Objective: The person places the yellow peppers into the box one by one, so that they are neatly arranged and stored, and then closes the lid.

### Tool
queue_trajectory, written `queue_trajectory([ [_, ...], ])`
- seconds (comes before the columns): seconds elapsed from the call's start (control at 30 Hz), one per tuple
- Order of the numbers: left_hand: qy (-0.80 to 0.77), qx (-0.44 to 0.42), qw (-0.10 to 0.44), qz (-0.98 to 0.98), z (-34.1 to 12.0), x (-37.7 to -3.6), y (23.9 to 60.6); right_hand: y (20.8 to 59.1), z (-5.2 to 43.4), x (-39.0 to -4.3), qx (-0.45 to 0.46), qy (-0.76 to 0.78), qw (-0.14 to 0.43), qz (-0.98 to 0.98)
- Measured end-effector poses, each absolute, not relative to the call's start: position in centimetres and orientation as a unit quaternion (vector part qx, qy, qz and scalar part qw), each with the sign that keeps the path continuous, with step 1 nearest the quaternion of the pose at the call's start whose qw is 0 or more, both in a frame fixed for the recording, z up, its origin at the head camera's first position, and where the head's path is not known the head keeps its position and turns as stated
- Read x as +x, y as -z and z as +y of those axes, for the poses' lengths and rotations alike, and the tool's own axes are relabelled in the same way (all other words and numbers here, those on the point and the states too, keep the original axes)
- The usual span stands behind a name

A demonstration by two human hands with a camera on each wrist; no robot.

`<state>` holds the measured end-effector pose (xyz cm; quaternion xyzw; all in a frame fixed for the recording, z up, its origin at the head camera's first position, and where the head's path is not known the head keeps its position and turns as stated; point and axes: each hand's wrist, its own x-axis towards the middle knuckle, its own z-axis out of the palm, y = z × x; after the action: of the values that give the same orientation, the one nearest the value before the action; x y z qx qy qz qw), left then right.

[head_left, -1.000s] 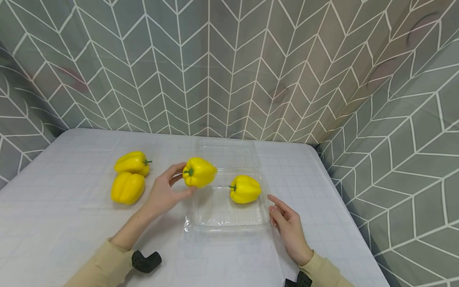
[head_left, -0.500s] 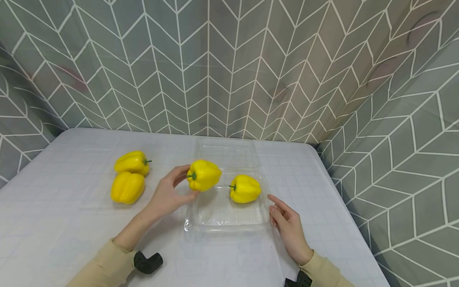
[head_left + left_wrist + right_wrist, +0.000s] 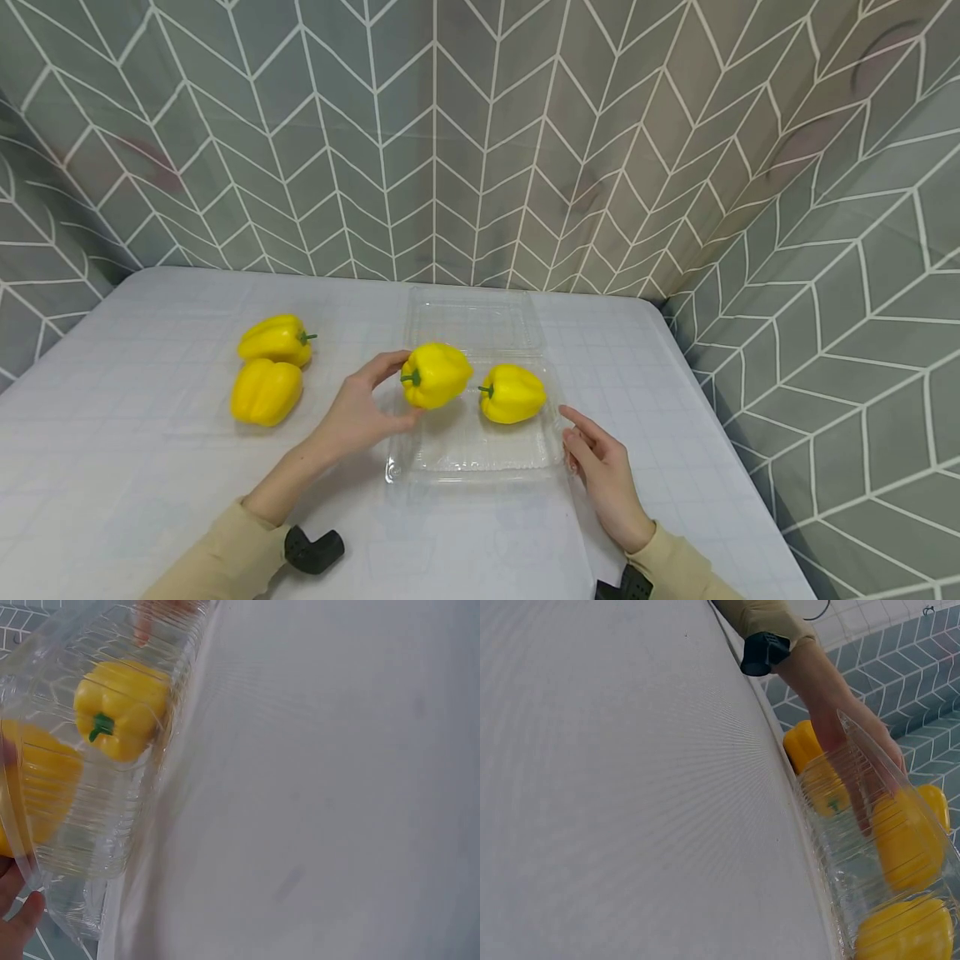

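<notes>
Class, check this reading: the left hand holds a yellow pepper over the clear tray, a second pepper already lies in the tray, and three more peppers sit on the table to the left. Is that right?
Not quite. Only two peppers sit on the table to the left, not three, as the head view shows. The rest holds: the left hand holds a yellow pepper over the clear tray, and a second pepper lies in it.

Two yellow peppers (image 3: 272, 368) lie touching on the white table (image 3: 135, 467), left side. Grey chevron curtain (image 3: 480, 142) hangs behind and at right.
</notes>
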<state>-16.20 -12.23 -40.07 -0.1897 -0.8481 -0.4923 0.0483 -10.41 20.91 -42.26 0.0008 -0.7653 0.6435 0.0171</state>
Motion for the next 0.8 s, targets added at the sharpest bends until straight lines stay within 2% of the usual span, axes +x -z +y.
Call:
queue_trajectory([
  [0.8,0.474,-0.221,0.054,-0.851,-11.39,-16.07,40.28,42.26,20.85,-10.48,-0.002,-0.641,0.017,-0.767],
])
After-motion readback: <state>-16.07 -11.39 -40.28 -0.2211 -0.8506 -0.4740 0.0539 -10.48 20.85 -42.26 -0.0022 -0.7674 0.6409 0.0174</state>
